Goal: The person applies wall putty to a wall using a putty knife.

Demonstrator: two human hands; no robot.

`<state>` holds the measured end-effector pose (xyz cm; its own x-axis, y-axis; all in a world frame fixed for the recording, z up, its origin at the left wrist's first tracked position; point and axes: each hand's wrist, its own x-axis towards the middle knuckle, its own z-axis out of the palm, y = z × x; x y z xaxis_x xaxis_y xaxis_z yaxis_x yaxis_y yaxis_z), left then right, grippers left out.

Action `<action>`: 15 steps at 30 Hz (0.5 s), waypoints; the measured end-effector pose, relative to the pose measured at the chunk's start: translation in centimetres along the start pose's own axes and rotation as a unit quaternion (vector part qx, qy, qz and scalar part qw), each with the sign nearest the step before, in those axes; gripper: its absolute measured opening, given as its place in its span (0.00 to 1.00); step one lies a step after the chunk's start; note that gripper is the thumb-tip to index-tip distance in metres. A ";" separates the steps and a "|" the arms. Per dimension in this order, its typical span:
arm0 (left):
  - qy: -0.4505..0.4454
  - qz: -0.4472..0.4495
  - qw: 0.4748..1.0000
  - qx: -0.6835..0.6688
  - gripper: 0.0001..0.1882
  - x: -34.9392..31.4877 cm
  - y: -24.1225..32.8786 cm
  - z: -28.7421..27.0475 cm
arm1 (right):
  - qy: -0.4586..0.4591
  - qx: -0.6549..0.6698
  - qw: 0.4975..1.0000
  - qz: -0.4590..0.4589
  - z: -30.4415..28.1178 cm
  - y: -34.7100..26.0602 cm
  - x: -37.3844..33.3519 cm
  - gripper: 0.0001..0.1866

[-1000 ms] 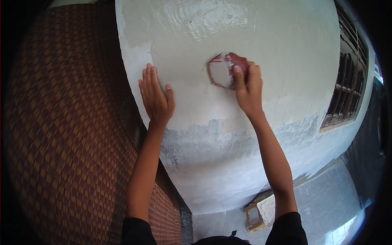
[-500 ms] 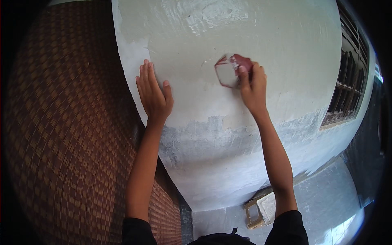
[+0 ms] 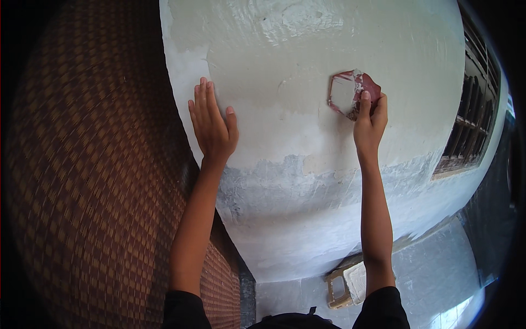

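My right hand [image 3: 371,123] grips a reddish putty scraper [image 3: 372,86] by its right part, thumb on the near face. White, crumbly filler clings to the scraper's middle, and its wide left part lies against or just over the wall; I cannot tell if it touches. The wall [image 3: 274,118] carries a smooth pale coat above, with a rough grey band lower down. My left hand [image 3: 213,129] rests flat on the wall near its left edge, fingers stretched and thumb apart, holding nothing.
A brown woven panel [image 3: 98,181] runs along the left side. To the right is a barred wooden window [image 3: 471,115]. Below, on the grey tiled floor [image 3: 427,274], stands a tan stool [image 3: 337,290] with a white-smeared tray or block [image 3: 356,279] on it.
My right hand has moved to the right across the wall with the scraper. The left hand stays flat in nearly the same place, while the whole view shifts slightly.
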<state>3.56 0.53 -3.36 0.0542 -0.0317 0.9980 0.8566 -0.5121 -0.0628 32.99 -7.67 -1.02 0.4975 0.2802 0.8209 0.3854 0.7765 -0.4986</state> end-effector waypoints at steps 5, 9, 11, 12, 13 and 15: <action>0.002 -0.001 1.000 -0.004 0.33 0.1 0.3 0.0 | -0.116 -0.201 0.962 -0.145 0.4 0.4 -1.2 0.11; -0.001 -0.004 1.000 -0.006 0.33 -0.1 0.4 0.1 | 0.002 -0.091 0.994 -0.056 -1.2 0.9 0.5 0.11; 0.001 -0.002 1.000 -0.004 0.33 -0.1 0.3 -0.1 | -0.042 -0.059 0.996 -0.058 -0.9 0.7 -0.7 0.11; 0.002 0.000 1.000 -0.004 0.33 -0.1 0.3 -0.2 | -0.085 -0.028 0.994 -0.058 -0.7 0.8 -1.2 0.12; 0.001 0.000 1.000 -0.006 0.33 -0.1 0.3 -0.1 | -0.114 -0.106 0.981 -0.113 -0.4 1.2 -1.8 0.12; 0.003 -0.005 1.000 -0.002 0.33 -0.1 0.2 -0.1 | -0.133 -0.217 0.959 -0.124 -0.7 1.4 -1.6 0.12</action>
<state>3.71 0.38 -3.47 0.0425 -0.0328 0.9986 0.8548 -0.5163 -0.0534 33.31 -7.41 -3.29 0.1555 0.2955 0.9426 0.7822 0.5459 -0.3002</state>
